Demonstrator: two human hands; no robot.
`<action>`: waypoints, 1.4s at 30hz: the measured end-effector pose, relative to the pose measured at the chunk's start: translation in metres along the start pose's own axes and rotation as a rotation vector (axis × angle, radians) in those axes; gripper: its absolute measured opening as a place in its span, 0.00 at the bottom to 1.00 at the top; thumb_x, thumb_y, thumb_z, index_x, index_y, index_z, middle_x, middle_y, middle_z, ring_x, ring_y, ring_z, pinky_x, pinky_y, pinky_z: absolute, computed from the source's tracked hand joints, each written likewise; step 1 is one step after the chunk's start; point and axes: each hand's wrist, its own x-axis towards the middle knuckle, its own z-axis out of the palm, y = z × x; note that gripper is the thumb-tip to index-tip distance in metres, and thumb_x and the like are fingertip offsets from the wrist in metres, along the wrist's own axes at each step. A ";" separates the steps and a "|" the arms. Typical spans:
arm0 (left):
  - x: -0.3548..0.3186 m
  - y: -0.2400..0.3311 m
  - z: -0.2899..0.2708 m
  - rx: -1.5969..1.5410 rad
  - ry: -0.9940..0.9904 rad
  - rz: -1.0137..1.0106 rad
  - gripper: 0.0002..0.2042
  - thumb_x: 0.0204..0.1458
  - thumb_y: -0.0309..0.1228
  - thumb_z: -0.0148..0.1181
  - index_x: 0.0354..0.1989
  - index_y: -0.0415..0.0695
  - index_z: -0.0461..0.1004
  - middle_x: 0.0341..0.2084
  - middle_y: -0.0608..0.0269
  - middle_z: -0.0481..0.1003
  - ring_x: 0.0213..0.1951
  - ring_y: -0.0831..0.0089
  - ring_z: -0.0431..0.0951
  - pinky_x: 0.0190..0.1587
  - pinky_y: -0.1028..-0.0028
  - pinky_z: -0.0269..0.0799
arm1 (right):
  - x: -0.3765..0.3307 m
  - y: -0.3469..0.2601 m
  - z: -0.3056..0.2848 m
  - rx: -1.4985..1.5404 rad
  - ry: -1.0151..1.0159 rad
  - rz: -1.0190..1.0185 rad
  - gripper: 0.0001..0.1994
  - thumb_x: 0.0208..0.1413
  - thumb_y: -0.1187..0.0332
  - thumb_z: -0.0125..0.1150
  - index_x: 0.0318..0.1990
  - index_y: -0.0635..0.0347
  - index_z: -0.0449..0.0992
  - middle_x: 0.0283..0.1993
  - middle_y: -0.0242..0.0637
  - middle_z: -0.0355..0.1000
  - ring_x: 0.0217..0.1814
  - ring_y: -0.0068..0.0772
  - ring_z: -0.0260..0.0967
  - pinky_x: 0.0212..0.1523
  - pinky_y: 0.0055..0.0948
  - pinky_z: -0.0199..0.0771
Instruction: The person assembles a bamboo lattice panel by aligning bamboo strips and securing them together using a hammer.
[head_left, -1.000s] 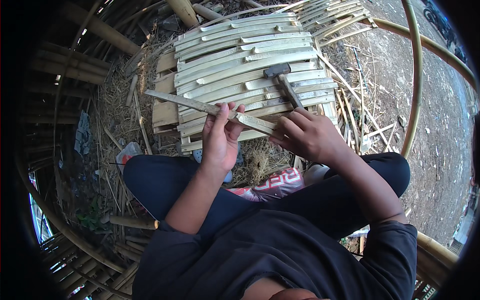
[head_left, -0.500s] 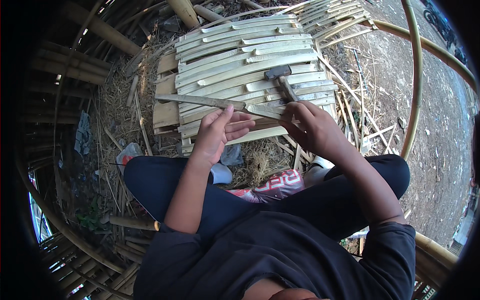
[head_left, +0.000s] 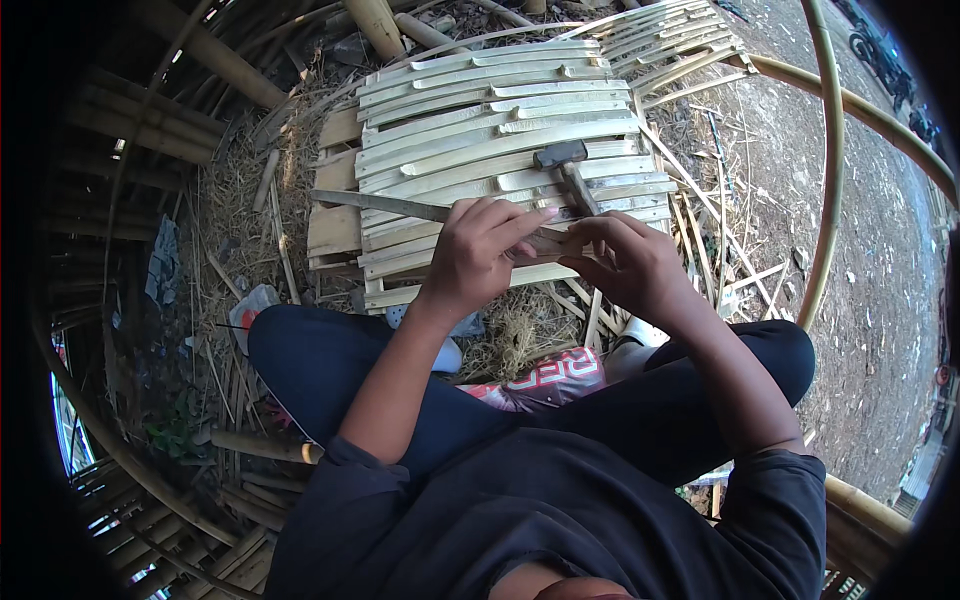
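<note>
Dirt ground (head_left: 880, 300), grayish & littered w/ bits, fills the R side. Seen from above, a person in dark shirt (head_left: 560, 500) & dark trousers (head_left: 340, 360) sits w/ knees spread. In front: a big panel (head_left: 450, 160) of pale slats running L–R, w/ gaps btwn some. Boards (head_left: 333, 230) poke out at its L edge. A curved pole (head_left: 833, 150) stands to the R. Btwn the knees: a red-&-white bag (head_left: 560, 380), partly hidden. Both hands are above the panel's near part. L hand (head_left: 480, 250), back up: grip closed over the mid part of a thin strip (head_left: 385, 203), index finger pointing twd R hand. R hand (head_left: 630, 262): grip pinching the strip's R end btwn thumb & fingers. Strip's L end reaches out over the boards. Hammer (head_left: 560, 154) lies on the panel, handle twd R hand; can't tell if they touch.
</note>
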 end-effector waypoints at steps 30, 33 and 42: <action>0.014 0.013 0.015 0.161 0.381 0.023 0.22 0.42 0.20 0.69 0.49 0.53 0.84 0.30 0.69 0.75 0.32 0.68 0.72 0.37 0.68 0.66 | 0.015 -0.009 0.011 0.055 0.075 0.028 0.21 0.54 0.82 0.60 0.56 0.64 0.70 0.36 0.45 0.74 0.29 0.39 0.75 0.28 0.34 0.74; 0.016 0.012 0.013 0.166 0.402 0.031 0.22 0.42 0.20 0.70 0.49 0.52 0.84 0.30 0.69 0.75 0.32 0.68 0.72 0.37 0.68 0.66 | 0.019 -0.006 0.013 -0.033 0.101 -0.064 0.24 0.51 0.84 0.59 0.57 0.65 0.68 0.37 0.46 0.73 0.34 0.44 0.76 0.32 0.37 0.76; 0.028 0.021 0.011 0.130 0.509 0.029 0.18 0.41 0.20 0.72 0.44 0.46 0.85 0.32 0.67 0.78 0.33 0.67 0.74 0.37 0.68 0.69 | 0.029 -0.005 0.021 -0.140 0.231 -0.154 0.27 0.47 0.80 0.62 0.57 0.68 0.64 0.38 0.50 0.69 0.36 0.53 0.72 0.37 0.43 0.77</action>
